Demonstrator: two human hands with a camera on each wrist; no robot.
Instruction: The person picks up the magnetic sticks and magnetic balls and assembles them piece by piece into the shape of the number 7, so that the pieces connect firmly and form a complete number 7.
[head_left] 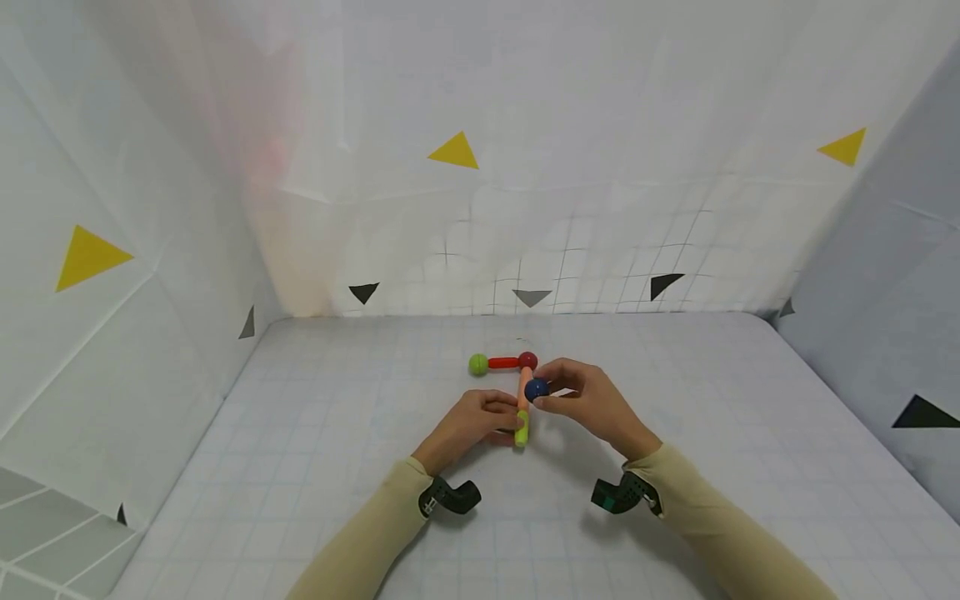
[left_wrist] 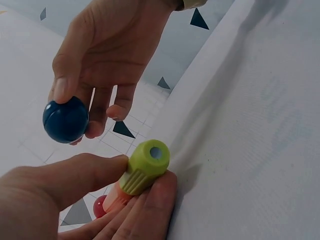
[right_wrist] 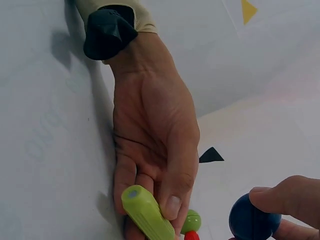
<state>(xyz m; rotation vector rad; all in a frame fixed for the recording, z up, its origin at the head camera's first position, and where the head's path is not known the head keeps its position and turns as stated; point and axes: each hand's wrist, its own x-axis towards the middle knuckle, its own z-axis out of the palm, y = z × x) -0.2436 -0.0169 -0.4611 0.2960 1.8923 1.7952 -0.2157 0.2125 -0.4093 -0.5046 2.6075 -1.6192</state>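
My left hand (head_left: 472, 419) pinches a ribbed yellow-green rod (left_wrist: 145, 170) between thumb and fingers; a pale metallic spot shows in its near end. An orange rod (head_left: 524, 379) continues from it to a dark red ball (head_left: 528, 360). From that ball a red rod (head_left: 503, 362) runs left to a light green ball (head_left: 478, 364). Thumb and fingertips of my right hand (head_left: 594, 402) hold a dark blue ball (left_wrist: 65, 120). In the left wrist view the blue ball is apart from the yellow-green rod's end.
The pieces are on a white table (head_left: 300, 467) with a faint grid. White sheeting (head_left: 600, 100) with yellow and dark triangles rises behind and at both sides. Dark straps with mounts (head_left: 626, 493) sit on both wrists, over beige sleeves.
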